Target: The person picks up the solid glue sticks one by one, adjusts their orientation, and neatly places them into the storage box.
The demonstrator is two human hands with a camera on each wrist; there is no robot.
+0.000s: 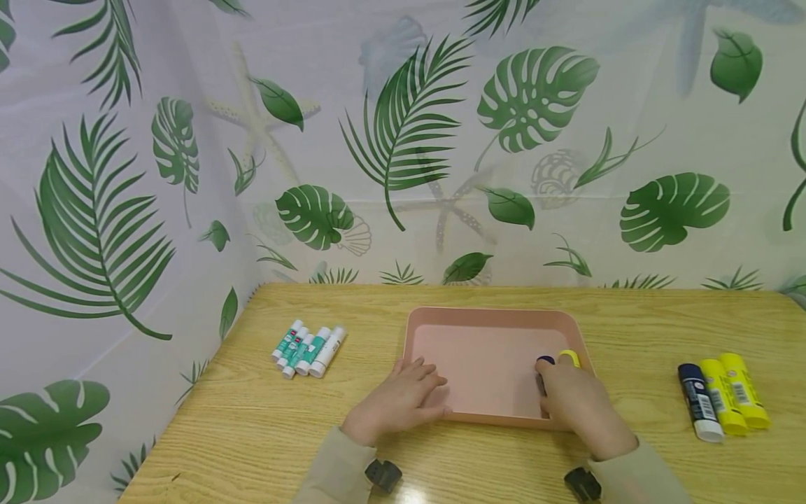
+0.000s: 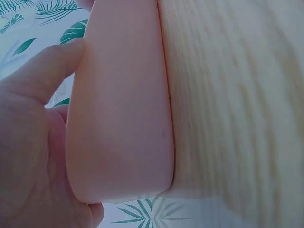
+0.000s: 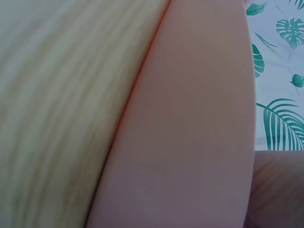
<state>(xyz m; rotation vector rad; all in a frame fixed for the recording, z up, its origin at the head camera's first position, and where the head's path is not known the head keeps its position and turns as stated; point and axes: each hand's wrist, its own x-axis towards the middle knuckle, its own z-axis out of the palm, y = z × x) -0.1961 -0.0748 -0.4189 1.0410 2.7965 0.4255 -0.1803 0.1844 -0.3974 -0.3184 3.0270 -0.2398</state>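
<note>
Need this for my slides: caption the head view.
Left hand at a pink tray, right hand over glue sticks inside, more lying on either side.

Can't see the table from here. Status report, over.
Left grip on pink tray, near left corner. Right grip at navy and yellow glue sticks inside; hold unclear. No obstruction seen.

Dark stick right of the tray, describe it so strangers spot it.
On the wooden table, right of the pink tray, three sticks lie side by side. The dark stick is leftmost, navy with a white end; its two neighbours are yellow.
</note>
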